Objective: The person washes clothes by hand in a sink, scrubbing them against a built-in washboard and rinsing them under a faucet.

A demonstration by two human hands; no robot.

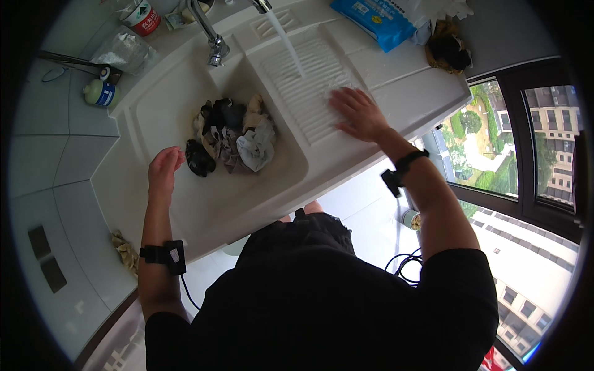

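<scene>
My right hand (355,113) is spread palm down over the wet ribbed washboard (301,92) of a white laundry sink, blurred by motion. Water (287,41) runs from a faucet spout (262,5) onto the ribs, left of that hand. My left hand (163,171) hovers by the left side of the basin (222,195), fingers curled together with nothing visible in them. Beside it lies a small black cloth item (200,157), apart from the fingers. Several crumpled socks or small garments (227,146), black, beige, grey and pale, are heaped in the basin.
A second chrome faucet (216,48) juts over the basin. A green bottle (101,92) and a clear plastic bag (125,51) stand on the left ledge. At the back right are a blue packet (376,21) and a dark cloth bundle (448,48). A coiled cable (408,268) lies below.
</scene>
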